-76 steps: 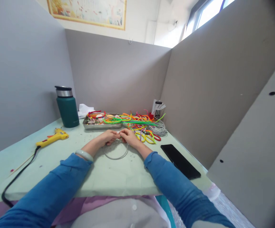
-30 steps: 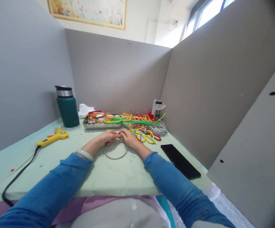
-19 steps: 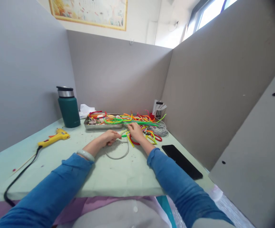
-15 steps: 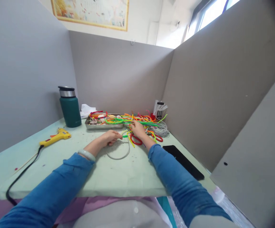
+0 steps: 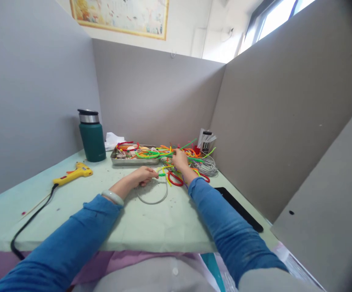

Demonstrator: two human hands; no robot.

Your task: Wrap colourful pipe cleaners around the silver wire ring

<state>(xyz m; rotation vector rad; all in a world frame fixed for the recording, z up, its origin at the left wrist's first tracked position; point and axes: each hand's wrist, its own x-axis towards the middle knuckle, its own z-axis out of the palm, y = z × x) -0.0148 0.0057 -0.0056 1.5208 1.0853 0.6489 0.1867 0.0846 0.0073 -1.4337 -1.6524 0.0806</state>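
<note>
My left hand [image 5: 145,175] is closed in a pinch at the top of a thin grey wire hoop [image 5: 154,202], whose curve hangs toward me over the table. Just beyond those fingertips shows a short green wrapped piece [image 5: 162,174]. Farther forward, my right hand [image 5: 180,159] pinches a long green pipe cleaner [image 5: 189,144] at the colourful heap; its far end tilts up to the right. Yellow strands and a red loop [image 5: 175,178] lie below the right hand. The fingertips of both hands are partly hidden.
A metal tray [image 5: 133,161] of small parts stands at the back, beside a green bottle [image 5: 92,138]. A yellow glue gun [image 5: 74,174] with a black cord lies left. Grey wire coils [image 5: 208,166] and a black flat object [image 5: 239,209] are on the right. Grey partitions surround the table.
My right hand has moved slightly up and right, and the green pipe cleaner's far end has risen. My left hand keeps its pinch on the hoop. The view has shifted slightly.
</note>
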